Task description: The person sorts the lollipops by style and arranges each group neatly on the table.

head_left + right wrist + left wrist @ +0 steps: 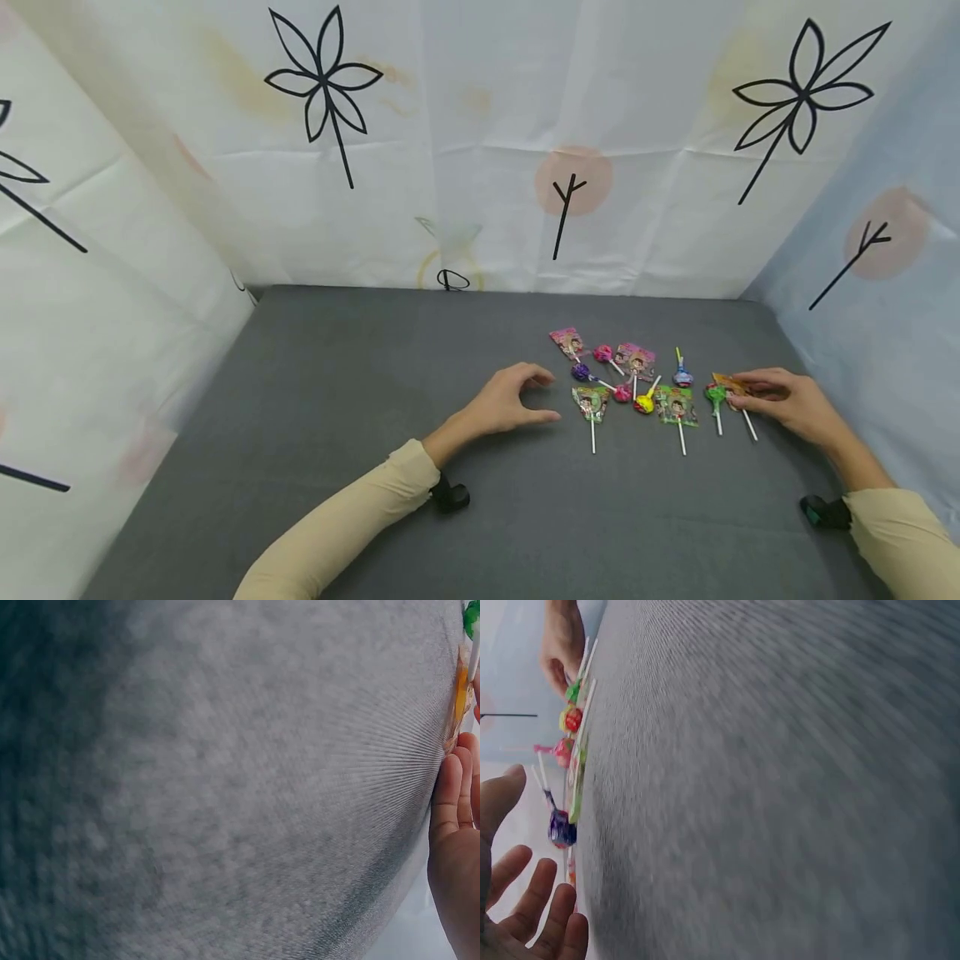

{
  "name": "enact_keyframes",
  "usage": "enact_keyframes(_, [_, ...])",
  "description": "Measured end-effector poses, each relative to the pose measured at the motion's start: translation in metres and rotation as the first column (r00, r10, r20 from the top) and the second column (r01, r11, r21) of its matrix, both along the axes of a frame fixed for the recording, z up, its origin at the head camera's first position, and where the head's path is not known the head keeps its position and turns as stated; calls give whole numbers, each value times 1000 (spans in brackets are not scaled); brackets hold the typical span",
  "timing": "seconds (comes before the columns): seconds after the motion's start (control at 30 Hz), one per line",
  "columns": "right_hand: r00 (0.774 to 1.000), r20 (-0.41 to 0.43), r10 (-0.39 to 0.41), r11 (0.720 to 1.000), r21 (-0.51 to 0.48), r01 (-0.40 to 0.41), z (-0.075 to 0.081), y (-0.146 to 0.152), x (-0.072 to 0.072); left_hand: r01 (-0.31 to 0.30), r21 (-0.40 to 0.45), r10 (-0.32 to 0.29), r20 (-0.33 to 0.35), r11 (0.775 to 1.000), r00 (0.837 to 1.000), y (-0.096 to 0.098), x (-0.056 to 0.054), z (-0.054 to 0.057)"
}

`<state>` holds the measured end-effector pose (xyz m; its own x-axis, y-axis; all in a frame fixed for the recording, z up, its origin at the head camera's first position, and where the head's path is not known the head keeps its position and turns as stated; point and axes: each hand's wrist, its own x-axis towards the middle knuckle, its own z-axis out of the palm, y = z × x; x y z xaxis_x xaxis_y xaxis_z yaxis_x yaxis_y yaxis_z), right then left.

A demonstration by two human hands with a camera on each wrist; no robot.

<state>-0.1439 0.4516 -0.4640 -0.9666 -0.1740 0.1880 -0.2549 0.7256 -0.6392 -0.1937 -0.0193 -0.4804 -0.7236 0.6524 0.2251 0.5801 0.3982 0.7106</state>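
Note:
Several lollipops lie grouped on the grey table. In the head view, my right hand (801,408) pinches an orange-wrapped lollipop (724,381) at the group's right end, its white stick pointing toward me. A green round lollipop (716,395) lies just left of it. In the right wrist view, the orange wrapper (460,701) lies at my fingertips, partly cut off by the frame. My left hand (510,402) hovers at the group's left side, thumb and fingers apart, holding nothing. Nearest to it are a green flat-wrapped lollipop (591,403) and a purple round lollipop (580,372).
Pink flat-wrapped lollipops (636,360), a blue lollipop (682,377), a yellow lollipop (644,403) and another green flat-wrapped one (677,407) lie between my hands. Printed white cloth (480,167) walls the grey table (375,358) at the back and both sides.

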Motion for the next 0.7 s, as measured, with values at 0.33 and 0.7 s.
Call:
enact_keyframes(0.33, [1000, 2, 12, 1000, 12, -12, 1, -3, -2, -47, -104, 43, -36, 994, 998, 28, 1, -5])
enact_keyframes(0.7, [1000, 15, 2, 1000, 23, -2, 1, -1, -3, -104, -168, 90, -88, 980, 992, 51, -1, -2])
